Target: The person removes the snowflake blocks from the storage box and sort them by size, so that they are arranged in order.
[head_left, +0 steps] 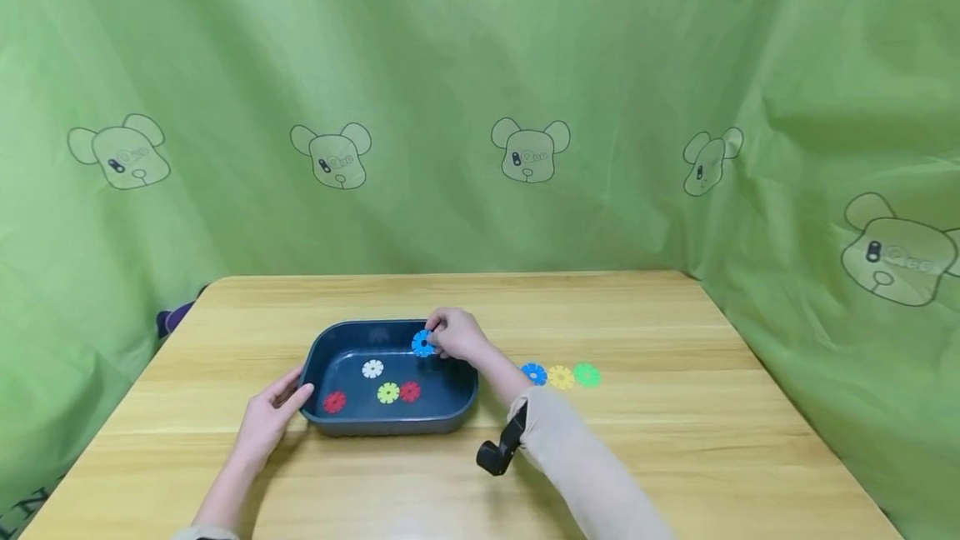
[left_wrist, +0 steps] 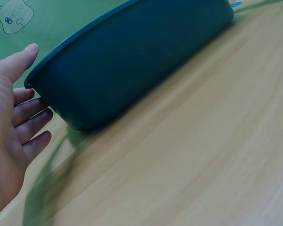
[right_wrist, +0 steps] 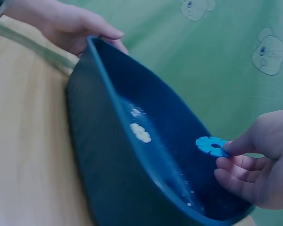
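A dark blue plastic basin (head_left: 390,426) stands on the table. My left hand (head_left: 272,417) holds its left end, with the thumb (left_wrist: 26,56) at the rim and the fingers against the outer wall. Over the basin's far right part, my right hand (head_left: 459,335) pinches a blue notched plastic disc (right_wrist: 211,146) between thumb and fingers. Inside the basin lie a white disc (head_left: 372,368), a yellow-green disc (head_left: 387,385), a red disc (head_left: 409,384) touching it, and another red disc (head_left: 334,402) near the left end.
Right of the basin, a blue disc (head_left: 535,373), a yellow disc (head_left: 561,368) and a green disc (head_left: 587,375) lie in a row on the wooden table (head_left: 675,440). A green curtain (head_left: 435,223) with bear prints hangs behind and at the sides.
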### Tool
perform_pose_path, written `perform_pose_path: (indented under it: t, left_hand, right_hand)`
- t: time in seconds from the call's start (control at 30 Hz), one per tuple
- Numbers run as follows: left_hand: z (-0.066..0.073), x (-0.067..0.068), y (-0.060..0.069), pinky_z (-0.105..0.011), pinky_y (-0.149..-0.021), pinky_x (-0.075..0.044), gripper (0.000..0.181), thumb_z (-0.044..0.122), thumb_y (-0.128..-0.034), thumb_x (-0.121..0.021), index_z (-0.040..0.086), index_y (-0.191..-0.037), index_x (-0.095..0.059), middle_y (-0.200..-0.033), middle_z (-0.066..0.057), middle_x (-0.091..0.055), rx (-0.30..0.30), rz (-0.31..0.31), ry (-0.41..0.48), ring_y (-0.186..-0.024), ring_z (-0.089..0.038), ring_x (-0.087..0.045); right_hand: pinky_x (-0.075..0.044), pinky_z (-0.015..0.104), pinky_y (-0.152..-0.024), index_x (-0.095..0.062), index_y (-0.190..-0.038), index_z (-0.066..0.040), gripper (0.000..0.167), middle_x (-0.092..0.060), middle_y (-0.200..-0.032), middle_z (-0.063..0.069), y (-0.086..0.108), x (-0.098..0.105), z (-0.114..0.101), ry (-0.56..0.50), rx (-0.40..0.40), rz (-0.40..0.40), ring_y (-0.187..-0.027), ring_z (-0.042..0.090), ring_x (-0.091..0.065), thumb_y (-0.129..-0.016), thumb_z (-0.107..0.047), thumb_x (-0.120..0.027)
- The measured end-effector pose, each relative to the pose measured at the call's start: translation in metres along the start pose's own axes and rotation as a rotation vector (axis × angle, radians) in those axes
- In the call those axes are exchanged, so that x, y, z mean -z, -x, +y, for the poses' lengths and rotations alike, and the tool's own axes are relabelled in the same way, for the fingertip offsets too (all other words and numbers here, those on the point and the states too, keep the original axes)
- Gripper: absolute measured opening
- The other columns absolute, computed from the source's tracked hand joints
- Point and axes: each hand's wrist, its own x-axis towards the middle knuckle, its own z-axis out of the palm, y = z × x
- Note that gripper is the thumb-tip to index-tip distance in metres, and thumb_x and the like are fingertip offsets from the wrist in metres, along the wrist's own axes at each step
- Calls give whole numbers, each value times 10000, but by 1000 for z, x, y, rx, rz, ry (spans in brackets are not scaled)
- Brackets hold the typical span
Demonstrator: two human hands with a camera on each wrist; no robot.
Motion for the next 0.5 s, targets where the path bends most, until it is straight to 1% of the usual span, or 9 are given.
perform_pose_path:
  t: [0.23,0.33,0.5]
  left_hand:
    - [-2,0,2,-58,-833,-381,506,140,-902,-611,-70,-1330,-442,-1312,-243,-476,-32,-26,41,-989,106,-486]
    - [-2,0,2,-61,-831,-386,501,125,-899,-612,-70,-1329,-445,-1307,-249,-478,-44,-30,48,-985,104,-492]
    - [-1,0,2,-67,-827,-392,504,122,-894,-617,-74,-1326,-446,-1302,-251,-478,-49,-34,54,-980,103,-496]
  right_hand:
    - [-536,273,-596,-602,-993,28,144,-561,-771,83,4,26,7,-79,-38,26,-640,186,-566,-849,39,-597]
    - [-537,281,-618,-602,-994,28,156,-572,-793,96,6,38,18,-134,-55,27,-656,191,-564,-839,48,-601]
    - [-542,370,-695,-575,-1030,76,198,-557,-805,118,11,60,41,-268,-68,32,-662,202,-556,-832,89,-582]
